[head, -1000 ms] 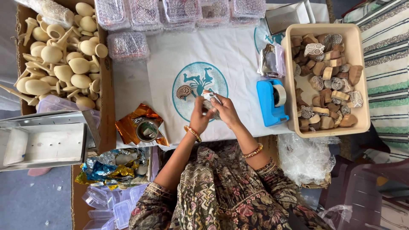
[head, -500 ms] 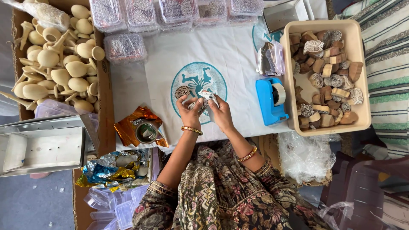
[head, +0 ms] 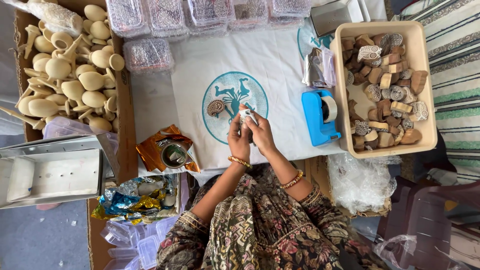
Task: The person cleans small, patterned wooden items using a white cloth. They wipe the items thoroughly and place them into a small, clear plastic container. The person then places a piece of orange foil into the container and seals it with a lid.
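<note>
While both hands meet over the white cloth (head: 200, 65), left hand (head: 239, 141) and right hand (head: 260, 134) pinching a small pale wrapped piece (head: 248, 116), carved oval block (head: 216, 107) just beside, blue tape dispenser (head: 320, 117) near.

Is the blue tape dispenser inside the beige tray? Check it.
No. The tape dispenser stands on the white cloth, outside the tray and against its left wall.

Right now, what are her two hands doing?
Left hand: fingers closed on a small white-wrapped piece.
Right hand: closed on the same piece.
</note>
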